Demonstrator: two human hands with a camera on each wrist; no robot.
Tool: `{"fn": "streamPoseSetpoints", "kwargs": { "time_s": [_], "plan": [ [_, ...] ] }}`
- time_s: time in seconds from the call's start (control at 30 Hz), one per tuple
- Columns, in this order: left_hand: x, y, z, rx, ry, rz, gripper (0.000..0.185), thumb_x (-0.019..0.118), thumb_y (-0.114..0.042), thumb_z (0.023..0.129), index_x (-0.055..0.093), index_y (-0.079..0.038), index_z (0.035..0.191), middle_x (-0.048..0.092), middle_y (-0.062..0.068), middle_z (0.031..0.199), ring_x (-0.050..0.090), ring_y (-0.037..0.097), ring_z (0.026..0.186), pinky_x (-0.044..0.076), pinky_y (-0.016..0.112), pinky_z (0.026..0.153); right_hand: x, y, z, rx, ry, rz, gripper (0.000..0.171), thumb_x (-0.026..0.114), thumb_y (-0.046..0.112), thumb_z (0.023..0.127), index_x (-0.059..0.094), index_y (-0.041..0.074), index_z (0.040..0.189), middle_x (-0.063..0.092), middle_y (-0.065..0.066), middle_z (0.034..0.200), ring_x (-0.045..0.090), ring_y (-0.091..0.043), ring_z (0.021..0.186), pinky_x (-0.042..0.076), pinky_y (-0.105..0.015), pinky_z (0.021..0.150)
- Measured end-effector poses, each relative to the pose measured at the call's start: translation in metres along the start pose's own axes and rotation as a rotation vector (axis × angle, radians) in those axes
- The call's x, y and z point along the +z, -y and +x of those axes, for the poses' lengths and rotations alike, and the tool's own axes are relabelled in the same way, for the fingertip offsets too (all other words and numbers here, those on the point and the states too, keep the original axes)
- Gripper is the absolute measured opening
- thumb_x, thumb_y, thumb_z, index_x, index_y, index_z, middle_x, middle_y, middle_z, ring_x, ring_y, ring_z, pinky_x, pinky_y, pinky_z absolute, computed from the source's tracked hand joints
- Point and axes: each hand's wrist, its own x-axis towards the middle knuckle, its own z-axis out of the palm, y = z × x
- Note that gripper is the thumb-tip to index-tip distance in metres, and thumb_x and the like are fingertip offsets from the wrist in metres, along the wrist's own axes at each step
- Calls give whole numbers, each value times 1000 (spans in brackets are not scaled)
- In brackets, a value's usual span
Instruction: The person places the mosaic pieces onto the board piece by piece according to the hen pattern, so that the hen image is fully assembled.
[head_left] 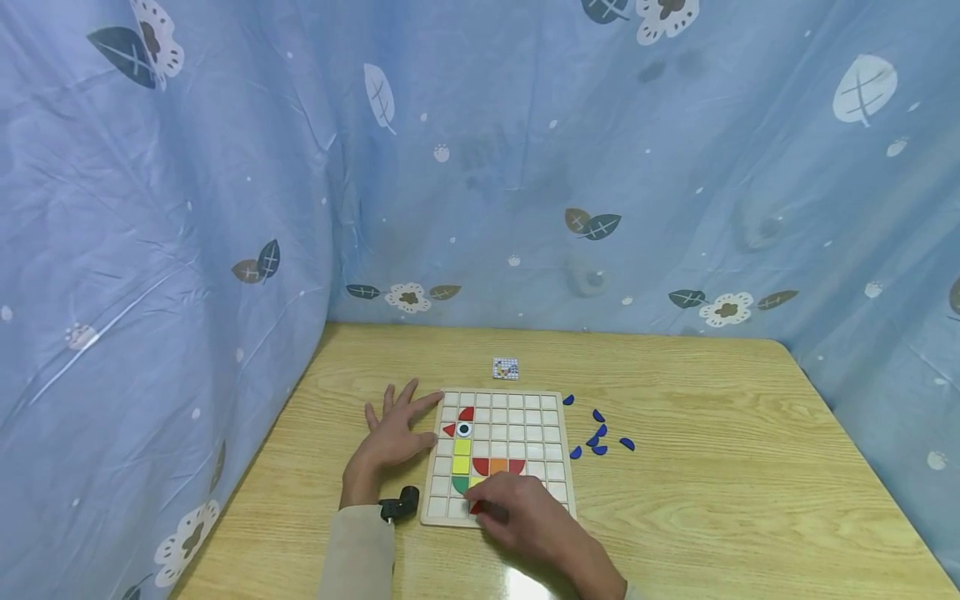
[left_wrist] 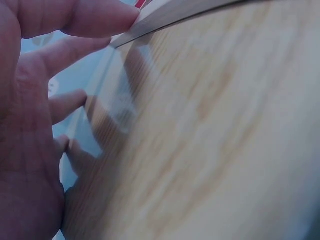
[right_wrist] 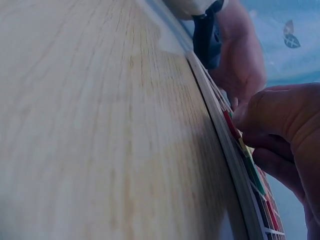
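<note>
1. Resting my left hand [head_left: 396,435] flat, fingers spread, at the puzzle board's [head_left: 553,492] nine-o'clock edge.
2. My right hand [head_left: 525,521] pinches a red piece [head_left: 475,507] against the board's six-o'clock row.
3. Blue pieces [head_left: 599,438] lie scattered at three o'clock.

Wooden grid board [head_left: 525,433] flat on table, red piece [head_left: 475,507] at its near edge, partly under fingers
</note>
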Motion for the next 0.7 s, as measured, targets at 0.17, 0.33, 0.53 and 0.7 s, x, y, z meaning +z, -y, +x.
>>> {"fn": "streamPoseSetpoints", "kwargs": {
  "time_s": [0.17, 0.33, 0.53, 0.7],
  "plan": [
    [0, -1, 0, 2, 0, -10, 75, 75, -17, 90, 57, -28, 162, 16, 17, 184, -10, 51, 169, -23, 78, 123, -1, 0, -3, -1, 12, 2, 22, 82, 9, 96, 83, 17, 116, 83, 10, 111, 71, 2, 99, 61, -22, 91],
    [-1, -2, 0, -2, -5, -11, 75, 75, -17, 89, 58, -27, 161, 17, 17, 184, -10, 51, 169, -23, 78, 123, -1, 0, -4, -20, 8, 28, 23, 82, 7, 95, 84, 15, 116, 83, 9, 109, 70, 3, 96, 60, -18, 88],
    [-1, -2, -1, -7, 4, 2, 75, 75, -18, 90, 57, -27, 162, 15, 17, 184, -10, 52, 169, -23, 78, 123, -2, -1, -6, -43, -25, 40, 23, 81, 6, 94, 84, 17, 114, 82, 10, 106, 68, 3, 92, 58, -14, 86],
    [-1, -3, -2, 1, -1, -6, 74, 75, -17, 89, 58, -26, 161, 16, 19, 184, -9, 53, 168, -23, 79, 122, -7, -6, -10, -64, -90, 93, 27, 83, 4, 90, 83, 14, 115, 83, 7, 105, 74, -4, 92, 61, -19, 87]
  ]
}}
